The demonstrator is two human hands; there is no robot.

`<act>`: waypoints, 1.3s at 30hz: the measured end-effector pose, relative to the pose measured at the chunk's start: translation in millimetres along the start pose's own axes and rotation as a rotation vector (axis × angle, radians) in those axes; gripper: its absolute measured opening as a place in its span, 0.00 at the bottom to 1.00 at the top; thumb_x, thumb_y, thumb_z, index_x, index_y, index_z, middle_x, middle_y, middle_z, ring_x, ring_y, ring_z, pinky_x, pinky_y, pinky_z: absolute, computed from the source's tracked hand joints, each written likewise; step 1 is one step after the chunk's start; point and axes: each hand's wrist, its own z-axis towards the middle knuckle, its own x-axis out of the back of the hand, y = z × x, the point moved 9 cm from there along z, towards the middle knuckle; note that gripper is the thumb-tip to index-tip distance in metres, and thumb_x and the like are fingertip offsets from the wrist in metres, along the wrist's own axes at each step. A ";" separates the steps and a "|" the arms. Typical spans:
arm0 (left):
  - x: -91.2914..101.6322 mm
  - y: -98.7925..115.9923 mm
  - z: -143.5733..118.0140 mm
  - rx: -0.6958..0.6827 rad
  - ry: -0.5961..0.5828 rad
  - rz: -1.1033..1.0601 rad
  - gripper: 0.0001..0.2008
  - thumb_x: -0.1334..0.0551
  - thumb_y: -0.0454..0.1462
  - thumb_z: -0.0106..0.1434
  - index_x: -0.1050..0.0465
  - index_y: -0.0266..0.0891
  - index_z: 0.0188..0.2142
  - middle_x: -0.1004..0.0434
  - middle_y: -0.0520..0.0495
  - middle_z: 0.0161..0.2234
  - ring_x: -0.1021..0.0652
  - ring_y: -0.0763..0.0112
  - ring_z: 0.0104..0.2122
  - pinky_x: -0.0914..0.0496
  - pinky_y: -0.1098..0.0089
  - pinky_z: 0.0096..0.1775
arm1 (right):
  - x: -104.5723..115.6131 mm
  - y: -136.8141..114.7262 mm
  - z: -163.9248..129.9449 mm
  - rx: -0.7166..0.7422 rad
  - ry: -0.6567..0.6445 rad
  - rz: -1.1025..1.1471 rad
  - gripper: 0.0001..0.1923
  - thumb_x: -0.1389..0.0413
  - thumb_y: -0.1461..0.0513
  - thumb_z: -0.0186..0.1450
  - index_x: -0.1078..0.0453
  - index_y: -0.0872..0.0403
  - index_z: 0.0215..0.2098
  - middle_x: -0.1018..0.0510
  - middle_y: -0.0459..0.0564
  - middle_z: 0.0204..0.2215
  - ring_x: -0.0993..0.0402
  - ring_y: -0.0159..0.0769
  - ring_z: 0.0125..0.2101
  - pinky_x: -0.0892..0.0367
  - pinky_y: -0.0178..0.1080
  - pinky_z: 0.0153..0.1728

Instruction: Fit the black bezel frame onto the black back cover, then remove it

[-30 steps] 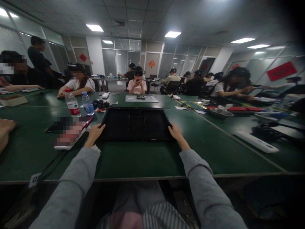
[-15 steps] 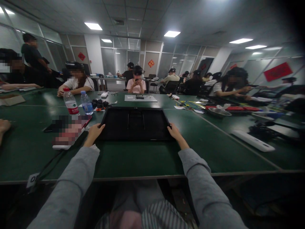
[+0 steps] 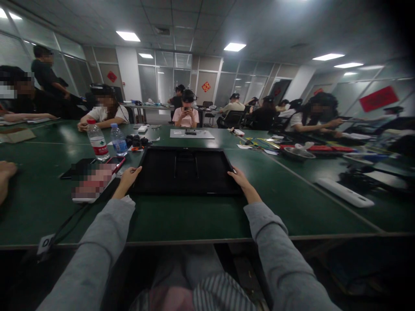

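Note:
A flat black rectangular panel (image 3: 155, 175) with a thin rim lies low on the green table in front of me. Two thin light lines run up its middle, and a small pale mark sits on its far edge. I cannot make out whether it is a screen or a tray. At its left edge, my left hand (image 3: 128, 178) grips the side, thumb on the rim. My right hand (image 3: 240, 178) holds the opposite side in the same way. Both hands' lower fingers are partly hidden.
Left of the panel stand a red-capped bottle (image 3: 97, 140) and a blue-capped bottle (image 3: 119, 140), near a phone (image 3: 97, 181) and dark cables (image 3: 136, 141). On the right are a long white device (image 3: 345, 192) and a bowl (image 3: 298, 153). Several people sit around; another person's hand (image 3: 5, 177) rests at left.
The panel's near edge appears slightly closer to me and lower in view. Both hands keep their grip on its sides, and the view has shifted slightly.

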 end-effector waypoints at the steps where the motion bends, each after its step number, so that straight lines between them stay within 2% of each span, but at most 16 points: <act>1: -1.1 0.7 -1.3 0.002 -0.008 0.022 0.23 0.39 0.54 0.67 0.19 0.35 0.38 0.15 0.38 0.39 0.18 0.55 0.42 0.27 0.63 0.46 | 0.9 -0.7 1.1 0.009 0.014 0.010 0.35 0.35 0.56 0.55 0.26 0.50 0.62 0.15 0.50 0.43 0.17 0.46 0.42 0.20 0.53 0.49; 4: -2.2 7.4 -6.0 -0.033 -0.014 0.077 0.23 0.44 0.50 0.71 0.18 0.35 0.44 0.15 0.37 0.45 0.18 0.54 0.48 0.28 0.63 0.51 | 6.8 1.7 4.9 0.009 0.048 0.038 0.37 0.36 0.57 0.54 0.26 0.52 0.63 0.15 0.48 0.39 0.17 0.44 0.37 0.19 0.51 0.45; 7: 1.1 13.2 -9.9 -0.062 0.003 0.068 0.21 0.45 0.45 0.72 0.19 0.35 0.51 0.15 0.37 0.50 0.18 0.55 0.51 0.29 0.62 0.54 | 22.4 7.9 9.3 -0.002 0.125 0.025 0.36 0.37 0.58 0.53 0.25 0.53 0.61 0.16 0.48 0.36 0.18 0.43 0.35 0.19 0.50 0.42; 12: 6.6 6.7 -9.3 -0.012 0.031 0.042 0.21 0.46 0.40 0.72 0.23 0.35 0.58 0.15 0.38 0.50 0.19 0.55 0.55 0.30 0.60 0.58 | 61.4 13.6 11.1 0.004 0.361 -0.060 0.35 0.41 0.60 0.54 0.26 0.58 0.61 0.16 0.54 0.41 0.19 0.43 0.38 0.22 0.49 0.47; 15: 6.5 1.9 -6.0 -0.024 0.048 0.047 0.21 0.46 0.39 0.72 0.23 0.34 0.57 0.16 0.37 0.52 0.20 0.53 0.57 0.31 0.58 0.60 | 88.3 13.5 2.0 -0.011 0.538 -0.160 0.35 0.43 0.62 0.55 0.28 0.62 0.61 0.18 0.59 0.47 0.19 0.46 0.44 0.25 0.50 0.53; 18: 4.8 -3.5 -3.1 -0.025 0.054 0.045 0.21 0.46 0.38 0.72 0.24 0.33 0.58 0.16 0.36 0.53 0.21 0.53 0.58 0.32 0.58 0.62 | 115.2 11.0 -15.3 -0.063 0.711 -0.275 0.35 0.45 0.63 0.57 0.30 0.63 0.63 0.21 0.63 0.55 0.24 0.51 0.56 0.33 0.53 0.63; 21: 4.4 -5.7 -2.7 -0.020 0.058 0.035 0.22 0.46 0.38 0.72 0.25 0.32 0.59 0.16 0.36 0.53 0.21 0.54 0.59 0.32 0.59 0.62 | 139.7 9.8 -38.9 -0.161 0.885 -0.281 0.39 0.47 0.66 0.61 0.38 0.66 0.71 0.30 0.68 0.66 0.34 0.53 0.67 0.43 0.51 0.70; 24: 6.3 -3.9 -5.0 -0.016 0.065 0.037 0.21 0.46 0.37 0.71 0.24 0.34 0.57 0.16 0.36 0.53 0.21 0.54 0.58 0.32 0.58 0.62 | 158.3 8.1 -61.6 -0.244 1.016 -0.250 0.42 0.49 0.68 0.63 0.47 0.67 0.75 0.36 0.70 0.70 0.40 0.53 0.71 0.47 0.49 0.72; 28: 8.9 -0.3 -7.8 -0.009 0.072 0.027 0.21 0.46 0.37 0.71 0.24 0.34 0.58 0.16 0.36 0.53 0.21 0.53 0.58 0.32 0.57 0.62 | 182.7 11.6 -84.8 -0.323 1.158 -0.202 0.41 0.53 0.69 0.67 0.54 0.65 0.78 0.34 0.75 0.68 0.37 0.53 0.70 0.44 0.48 0.70; 32: 8.5 0.7 -8.1 0.001 0.062 0.017 0.21 0.46 0.36 0.70 0.24 0.33 0.58 0.16 0.35 0.53 0.22 0.52 0.59 0.32 0.55 0.62 | 209.1 21.2 -100.5 -0.374 1.293 -0.154 0.44 0.58 0.72 0.64 0.60 0.62 0.79 0.32 0.76 0.66 0.35 0.52 0.69 0.43 0.51 0.69; 37: 9.8 2.8 -10.2 0.005 0.060 0.010 0.20 0.45 0.37 0.69 0.23 0.35 0.56 0.16 0.36 0.53 0.21 0.50 0.59 0.33 0.53 0.62 | 229.2 27.6 -115.7 -0.322 1.431 -0.089 0.45 0.61 0.70 0.62 0.61 0.65 0.79 0.29 0.82 0.61 0.31 0.60 0.66 0.42 0.60 0.66; 39: 10.3 4.0 -11.5 0.006 0.056 0.006 0.20 0.46 0.37 0.69 0.23 0.36 0.56 0.16 0.36 0.52 0.21 0.51 0.58 0.32 0.54 0.62 | 232.4 23.5 -115.0 -0.251 1.400 -0.130 0.45 0.65 0.70 0.63 0.67 0.68 0.78 0.31 0.87 0.60 0.32 0.64 0.66 0.44 0.66 0.65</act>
